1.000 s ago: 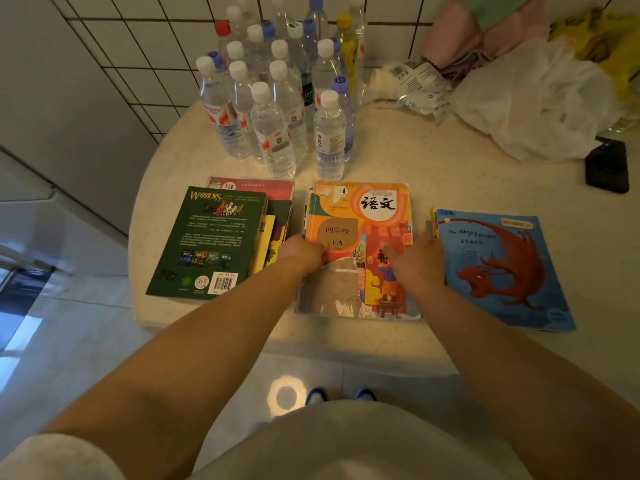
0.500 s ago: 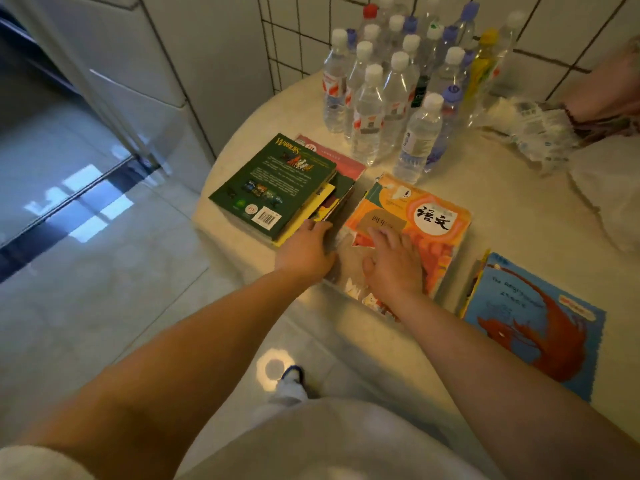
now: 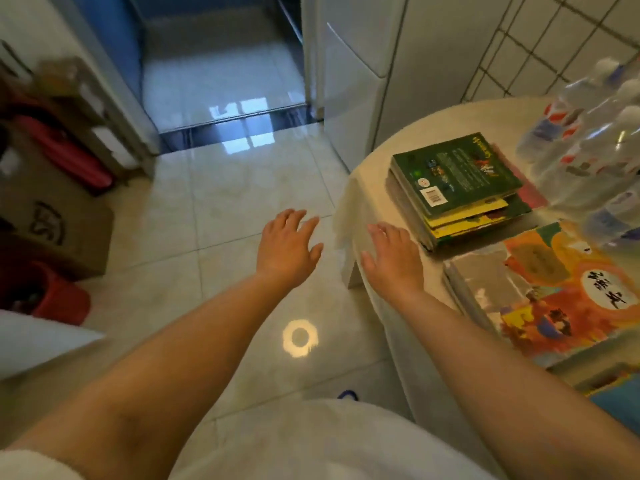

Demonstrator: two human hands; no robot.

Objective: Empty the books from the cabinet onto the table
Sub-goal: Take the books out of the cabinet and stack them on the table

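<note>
Hands empty: your left hand [image 3: 287, 245] hangs over the floor, fingers spread. Your right hand [image 3: 393, 259] lies flat-fingered over the table [image 3: 367, 188] edge beside the books [image 3: 457, 188].

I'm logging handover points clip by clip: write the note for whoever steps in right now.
Left hand: open, empty, over the floor.
Right hand: open, empty, at the table edge.
On the table: green-topped book stack, orange textbook stack beside it, a blue book at the frame edge.
Done: these books delivered.
Left: the cabinet is not in view; check it for remaining books and carry them over.
</note>
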